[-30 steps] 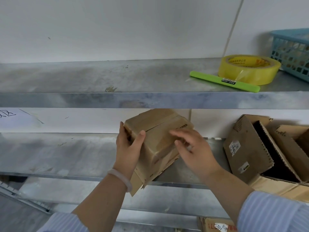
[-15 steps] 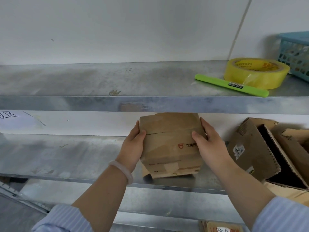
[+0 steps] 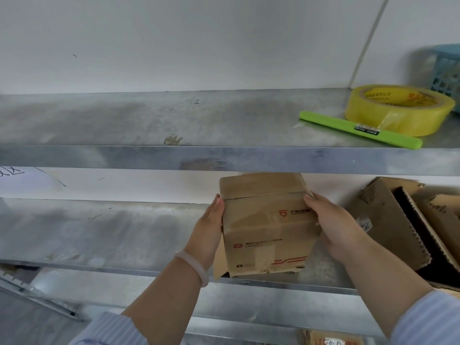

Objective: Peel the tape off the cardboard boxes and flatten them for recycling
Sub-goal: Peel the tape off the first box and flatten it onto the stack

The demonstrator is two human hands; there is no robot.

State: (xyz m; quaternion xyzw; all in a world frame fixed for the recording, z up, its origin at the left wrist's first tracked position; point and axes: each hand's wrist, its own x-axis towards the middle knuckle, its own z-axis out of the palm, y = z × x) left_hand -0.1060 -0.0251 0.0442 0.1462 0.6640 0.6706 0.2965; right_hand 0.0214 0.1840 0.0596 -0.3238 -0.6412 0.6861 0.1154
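Two hands clamp a small cardboard box from either side, over the front edge of the middle metal shelf. Left hand is flat on the box's left wall, thumb on the front face, fingers hidden behind. Right hand wraps the right edge, thumb on front. Box upright, red logo facing the camera, clear tape across its front, bottom flap loose at the lower left. Opened boxes lie just right. Upper shelf holds a yellow tape roll, green stick touching it, blue basket behind.
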